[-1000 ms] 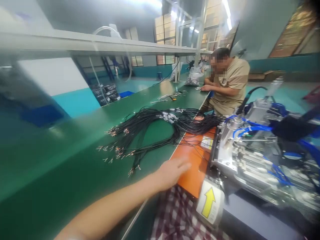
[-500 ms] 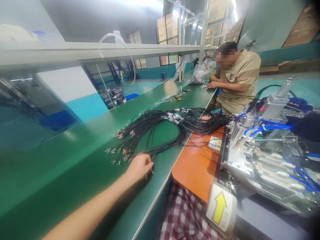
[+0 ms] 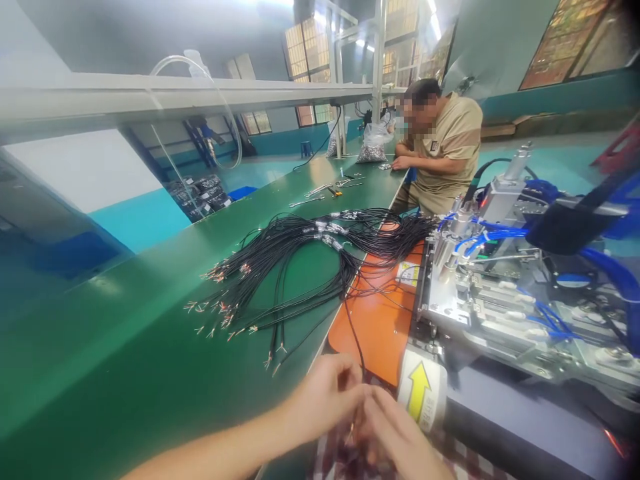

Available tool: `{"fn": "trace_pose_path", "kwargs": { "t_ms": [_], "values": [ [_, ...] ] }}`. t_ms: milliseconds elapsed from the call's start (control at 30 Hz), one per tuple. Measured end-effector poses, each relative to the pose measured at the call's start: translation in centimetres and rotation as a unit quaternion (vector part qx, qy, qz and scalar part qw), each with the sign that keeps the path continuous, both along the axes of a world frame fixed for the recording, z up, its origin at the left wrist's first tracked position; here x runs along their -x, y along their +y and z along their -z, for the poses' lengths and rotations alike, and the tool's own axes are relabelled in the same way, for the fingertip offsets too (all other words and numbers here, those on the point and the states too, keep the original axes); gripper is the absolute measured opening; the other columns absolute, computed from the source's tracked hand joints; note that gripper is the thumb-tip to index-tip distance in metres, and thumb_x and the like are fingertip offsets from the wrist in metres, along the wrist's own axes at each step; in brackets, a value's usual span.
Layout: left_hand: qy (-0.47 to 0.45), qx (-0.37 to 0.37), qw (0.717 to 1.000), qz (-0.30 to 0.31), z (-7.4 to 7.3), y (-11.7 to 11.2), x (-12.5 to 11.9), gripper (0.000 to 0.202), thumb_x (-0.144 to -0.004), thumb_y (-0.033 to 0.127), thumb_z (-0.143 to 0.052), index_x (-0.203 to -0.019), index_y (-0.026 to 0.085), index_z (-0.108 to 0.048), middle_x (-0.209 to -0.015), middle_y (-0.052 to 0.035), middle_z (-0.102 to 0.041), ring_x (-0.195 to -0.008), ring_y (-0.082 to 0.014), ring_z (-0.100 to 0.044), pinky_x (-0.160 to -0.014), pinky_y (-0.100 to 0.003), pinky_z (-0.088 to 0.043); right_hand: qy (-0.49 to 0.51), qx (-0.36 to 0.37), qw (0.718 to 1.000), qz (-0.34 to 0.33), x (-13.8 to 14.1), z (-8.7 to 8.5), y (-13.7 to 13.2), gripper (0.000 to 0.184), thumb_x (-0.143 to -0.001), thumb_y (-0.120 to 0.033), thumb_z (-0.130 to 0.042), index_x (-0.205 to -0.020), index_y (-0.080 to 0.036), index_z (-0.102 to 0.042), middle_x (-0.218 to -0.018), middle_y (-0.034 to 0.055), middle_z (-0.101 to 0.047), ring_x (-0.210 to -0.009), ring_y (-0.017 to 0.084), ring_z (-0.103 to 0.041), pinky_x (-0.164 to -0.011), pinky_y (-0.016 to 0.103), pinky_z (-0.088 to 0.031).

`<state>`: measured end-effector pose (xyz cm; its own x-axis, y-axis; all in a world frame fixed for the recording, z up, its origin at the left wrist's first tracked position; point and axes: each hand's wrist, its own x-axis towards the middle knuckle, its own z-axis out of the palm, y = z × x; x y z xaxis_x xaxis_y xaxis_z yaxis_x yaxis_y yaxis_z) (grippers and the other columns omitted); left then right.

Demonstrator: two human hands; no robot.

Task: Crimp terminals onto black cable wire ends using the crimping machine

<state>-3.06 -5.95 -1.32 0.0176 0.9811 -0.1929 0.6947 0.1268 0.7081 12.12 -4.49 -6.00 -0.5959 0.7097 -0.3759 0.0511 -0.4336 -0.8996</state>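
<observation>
My left hand [image 3: 327,400] and my right hand [image 3: 393,430] meet at the bottom centre, fingers pinched together on the end of one black cable [image 3: 353,333]. That cable runs up from my fingers across the orange plate [image 3: 373,330] to a big bundle of black cables [image 3: 300,260] with bared, coloured wire ends, spread on the green bench [image 3: 150,360]. Both hands hover over my checked lap, just left of a yellow arrow label [image 3: 419,395].
A metal machine [image 3: 505,293] with blue hoses fills the right side. A person in a tan shirt [image 3: 447,157] sits further along the bench, hands by small parts and a clear bag [image 3: 371,148]. A white shelf [image 3: 200,93] runs overhead.
My left hand went from the orange plate to the wire ends on the bench, then pulled back to my lap with one cable. My right hand came into view and joined it.
</observation>
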Motion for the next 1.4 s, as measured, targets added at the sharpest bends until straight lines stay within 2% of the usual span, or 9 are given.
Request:
{"fn": "trace_pose_path", "kwargs": {
  "t_ms": [167, 267, 467, 667, 800, 900, 1000, 1133, 1400],
  "values": [
    [0.181, -0.062, 0.981, 0.005, -0.8, 3.2, 2.7, 0.025, -0.091, 0.035, -0.051, -0.1, 0.017, -0.065, -0.096, -0.0061, -0.067, -0.088, -0.0188, -0.062, -0.077, -0.027, -0.049, 0.039, 0.083, 0.996, -0.022, 1.3, -0.4, 1.6, 0.068, -0.071, -0.079, -0.052, -0.093, -0.015, -0.056, -0.043, -0.0064, -0.05, -0.034, 0.008, -0.041, -0.039, 0.019, -0.029],
    [0.307, -0.099, 0.944, -0.065, 0.0, 6.4, 5.5, 0.062, -0.085, 0.024, -0.059, -0.141, 0.009, -0.037, -0.136, -0.0243, -0.046, -0.125, -0.0361, -0.044, -0.099, -0.05, -0.038, 0.038, 0.075, 0.996, 0.017, -0.3, -0.8, 2.4, 0.063, -0.077, -0.075, -0.05, -0.095, -0.015, -0.055, -0.042, -0.0074, -0.049, -0.035, 0.007, -0.039, -0.04, 0.019, -0.031],
    [0.443, -0.098, 0.89, -0.043, 2.6, 11.8, 10.1, 0.038, -0.094, 0.025, -0.05, -0.13, 0.013, -0.05, -0.12, -0.0146, -0.059, -0.108, -0.0267, -0.058, -0.091, -0.048, -0.048, -0.02, 0.024, 0.999, 0.017, -6.3, -2.7, 4.4, 0.048, -0.086, -0.064, -0.048, -0.088, -0.016, -0.055, -0.037, -0.009, -0.041, -0.034, 0.006, -0.029, -0.039, 0.018, -0.025],
    [0.478, -0.084, 0.874, 0.037, 0.5, 12.7, 12.9, 0.038, -0.092, 0.033, -0.051, -0.125, 0.016, -0.055, -0.115, -0.0143, -0.062, -0.111, -0.0283, -0.058, -0.092, -0.043, -0.047, -0.089, 0.026, 0.996, -0.016, -9.4, -2.6, 4.6, 0.046, -0.088, -0.062, -0.043, -0.091, -0.017, -0.053, -0.044, -0.0077, -0.043, -0.037, 0.007, -0.028, -0.038, 0.02, -0.02],
    [0.474, -0.09, 0.872, 0.077, -2.4, 10.3, 9.2, 0.075, -0.076, 0.04, -0.068, -0.139, 0.011, -0.04, -0.131, -0.0219, -0.052, -0.119, -0.0381, -0.05, -0.092, -0.051, -0.045, -0.129, -0.024, 0.99, 0.048, -8.2, -2.7, 3.9, 0.037, -0.089, -0.054, -0.049, -0.101, -0.02, -0.051, -0.058, -0.0073, -0.044, -0.046, 0.008, -0.033, -0.043, 0.021, -0.023],
    [0.364, -0.206, 0.879, 0.228, -3.3, 8.0, 3.1, 0.057, -0.086, 0.031, -0.059, -0.138, 0.017, -0.04, -0.135, -0.0143, -0.051, -0.124, -0.0283, -0.046, -0.103, -0.044, -0.039, -0.096, -0.041, 0.993, 0.046, -7.3, -3.1, 3.8, 0.03, -0.092, -0.046, -0.05, -0.105, -0.019, -0.052, -0.061, -0.0071, -0.045, -0.051, 0.008, -0.038, -0.048, 0.021, -0.029],
    [0.254, -0.223, 0.867, 0.366, -2.4, 7.1, -1.5, 0.028, -0.095, 0.024, -0.044, -0.121, 0.017, -0.053, -0.089, -0.0051, -0.067, -0.082, -0.0195, -0.061, -0.078, -0.034, -0.048, -0.02, -0.028, 0.998, 0.049, -7.5, -2.9, 4.4, 0.036, -0.094, -0.05, -0.045, -0.106, -0.017, -0.054, -0.066, -0.0025, -0.058, -0.053, 0.01, -0.052, -0.053, 0.024, -0.039],
    [0.209, -0.211, 0.901, 0.318, -0.4, 7.9, -2.5, 0.027, -0.098, 0.024, -0.036, -0.09, 0.019, -0.061, -0.072, -0.0012, -0.066, -0.066, -0.0161, -0.06, -0.062, -0.027, -0.043, -0.035, -0.046, 0.983, 0.176, -9.4, -1.8, 5.6, 0.047, -0.094, -0.056, -0.038, -0.1, -0.015, -0.059, -0.086, 0.0064, -0.067, -0.067, 0.013, -0.063, -0.06, 0.026, -0.044],
    [0.208, -0.224, 0.903, 0.303, -0.3, 9.4, -3.7, 0.03, -0.096, 0.027, -0.037, -0.085, 0.018, -0.063, -0.073, -0.0035, -0.065, -0.068, -0.0186, -0.057, -0.064, -0.031, -0.041, -0.025, -0.055, 0.975, 0.216, -8.7, -2.2, 6.7, 0.031, -0.089, -0.047, -0.056, -0.08, -0.017, -0.056, -0.072, -0.001, -0.062, -0.054, 0.009, -0.055, -0.055, 0.023, -0.044]
  ]
}}
